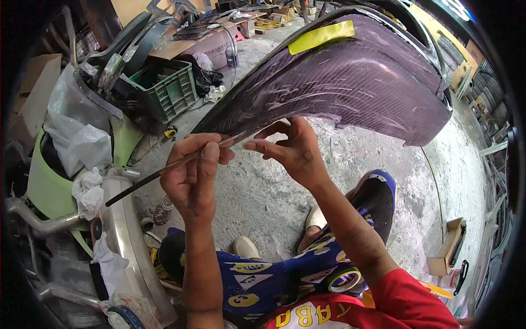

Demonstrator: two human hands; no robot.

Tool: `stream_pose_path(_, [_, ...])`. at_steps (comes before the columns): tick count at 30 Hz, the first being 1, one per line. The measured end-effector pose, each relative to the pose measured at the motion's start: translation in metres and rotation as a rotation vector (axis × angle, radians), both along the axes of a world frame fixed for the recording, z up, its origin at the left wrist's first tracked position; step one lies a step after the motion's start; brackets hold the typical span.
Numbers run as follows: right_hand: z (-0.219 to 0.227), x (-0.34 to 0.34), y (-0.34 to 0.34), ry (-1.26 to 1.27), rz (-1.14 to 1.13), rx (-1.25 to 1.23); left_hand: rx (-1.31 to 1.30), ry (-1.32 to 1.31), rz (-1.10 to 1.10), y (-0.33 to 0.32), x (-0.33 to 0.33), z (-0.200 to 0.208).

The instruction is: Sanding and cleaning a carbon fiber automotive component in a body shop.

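Note:
A large curved carbon-fibre panel (350, 82) with a purplish, scratched surface stretches across the upper middle. A yellow strip of tape (321, 37) is stuck near its top edge. My left hand (194, 172) pinches a thin rod-like tool (143, 181) between thumb and fingers, its dark end pointing down to the left. The tool's other end lies along the panel's lower left edge; its tip is too fine to make out. My right hand (298, 153) is just below that edge, thumb stretched out and apart from the bent fingers, some fingertips near or touching the edge.
At the left stand a green crate (172, 90), a light-green body part (52, 178) under clear plastic, and a silver muffler (123, 241) with bent pipes. A roll of tape (345, 281) rests by my lap. An open cardboard box (446, 249) lies on the floor at the right.

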State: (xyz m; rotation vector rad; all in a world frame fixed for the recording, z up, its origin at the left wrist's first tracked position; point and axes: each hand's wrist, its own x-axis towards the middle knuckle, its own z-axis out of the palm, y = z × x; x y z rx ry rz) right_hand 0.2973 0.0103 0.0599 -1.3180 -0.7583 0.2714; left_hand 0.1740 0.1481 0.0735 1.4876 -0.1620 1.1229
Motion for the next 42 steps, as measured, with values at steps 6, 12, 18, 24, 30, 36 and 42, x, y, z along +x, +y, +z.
stream_pose_path(6, [-0.005,0.009,-0.012,0.041,0.110,0.213,0.048,-0.001,0.011,-0.013,0.009,-0.009])
stream_pose_path(12, [-0.005,0.027,-0.014,-0.196,0.094,0.093,0.098,-0.076,0.034,-0.018,0.019,-0.010])
stream_pose_path(18, [-0.001,0.029,-0.016,-0.252,0.071,0.042,0.116,-0.103,0.056,-0.015,0.022,-0.014])
stream_pose_path(24, [0.000,0.033,-0.018,-0.337,0.025,0.001,0.163,-0.122,0.070,-0.014,0.025,-0.014])
stream_pose_path(30, [0.000,0.036,-0.019,-0.352,0.006,-0.049,0.187,-0.120,0.099,-0.013,0.026,-0.016])
stream_pose_path(36, [0.000,0.031,-0.018,-0.280,0.044,0.067,0.256,-0.131,0.172,-0.015,0.029,-0.018])
stream_pose_path(42, [0.005,0.025,-0.010,-0.248,0.023,-0.002,0.302,-0.181,0.236,-0.016,0.033,-0.023])
